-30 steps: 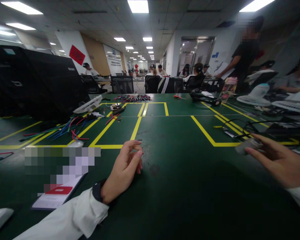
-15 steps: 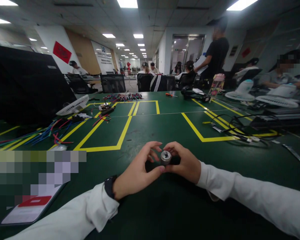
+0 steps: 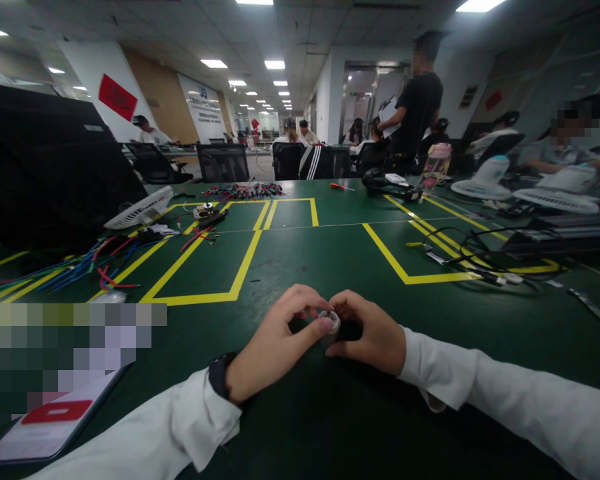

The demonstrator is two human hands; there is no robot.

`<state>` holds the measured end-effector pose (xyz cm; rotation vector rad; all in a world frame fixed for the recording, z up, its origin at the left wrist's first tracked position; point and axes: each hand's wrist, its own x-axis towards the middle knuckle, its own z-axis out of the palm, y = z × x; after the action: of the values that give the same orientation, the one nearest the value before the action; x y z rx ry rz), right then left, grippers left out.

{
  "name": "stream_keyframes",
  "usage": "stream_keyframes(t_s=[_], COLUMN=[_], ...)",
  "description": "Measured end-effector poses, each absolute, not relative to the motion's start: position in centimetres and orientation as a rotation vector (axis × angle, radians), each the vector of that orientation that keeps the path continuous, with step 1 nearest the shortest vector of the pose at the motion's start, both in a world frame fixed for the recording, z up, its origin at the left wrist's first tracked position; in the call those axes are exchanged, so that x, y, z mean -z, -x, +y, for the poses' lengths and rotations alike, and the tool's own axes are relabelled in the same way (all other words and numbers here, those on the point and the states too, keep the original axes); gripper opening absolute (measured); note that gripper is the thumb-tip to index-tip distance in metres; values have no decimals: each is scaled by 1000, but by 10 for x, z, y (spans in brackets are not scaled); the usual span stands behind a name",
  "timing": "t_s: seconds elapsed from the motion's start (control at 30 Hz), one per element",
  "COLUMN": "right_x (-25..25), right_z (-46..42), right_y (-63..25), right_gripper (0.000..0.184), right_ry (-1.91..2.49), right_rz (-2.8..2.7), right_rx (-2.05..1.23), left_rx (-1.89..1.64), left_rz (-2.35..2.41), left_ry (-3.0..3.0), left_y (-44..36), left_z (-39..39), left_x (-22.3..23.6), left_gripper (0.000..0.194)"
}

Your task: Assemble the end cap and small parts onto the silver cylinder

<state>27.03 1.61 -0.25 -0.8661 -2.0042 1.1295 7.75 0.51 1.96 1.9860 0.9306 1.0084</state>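
A small silvery metal cylinder, which looks like a little motor [image 3: 334, 329], stands upright between my hands near the middle of the head view. My right hand [image 3: 375, 335] grips its side between thumb and curled fingers. From the other side, my left hand [image 3: 280, 341] pinches at its upper end, the thumb lying across the top rim. That thumb and the fingertips cover most of the top face, so the short hub seen there is mostly hidden.
Yellow tape [image 3: 235, 287] marks boxes on the green table [image 3: 300, 267]. Coloured wires [image 3: 80, 267] and a phone-like tablet [image 3: 45, 433] lie left. A screwdriver [image 3: 337, 187] lies far back; black cables [image 3: 460, 257] and small fans [image 3: 483, 183] sit right. Several people are beyond.
My left thumb has moved from the cylinder's near side up onto its top, and the left fingers have closed in. The standing person has shifted slightly left.
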Motion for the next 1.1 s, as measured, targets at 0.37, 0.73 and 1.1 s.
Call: stream_keyframes(t_s=[0.37, 0.73, 1.1], right_x=[-1, 0, -4], right_z=[16, 23, 21], right_y=[-273, -278, -276], right_gripper=[49, 30, 54], right_ry=[806, 547, 633], right_rz=[-1806, -711, -1166], right_rx=[-1433, -2282, -1956], left_rx=[-1209, -1133, -1096], left_rz=[1006, 949, 975], left_ry=[-1664, -1454, -1447], left_y=[-73, -69, -68], left_z=[15, 20, 21], left_x=[-23, -4, -1], left_gripper=[15, 19, 22])
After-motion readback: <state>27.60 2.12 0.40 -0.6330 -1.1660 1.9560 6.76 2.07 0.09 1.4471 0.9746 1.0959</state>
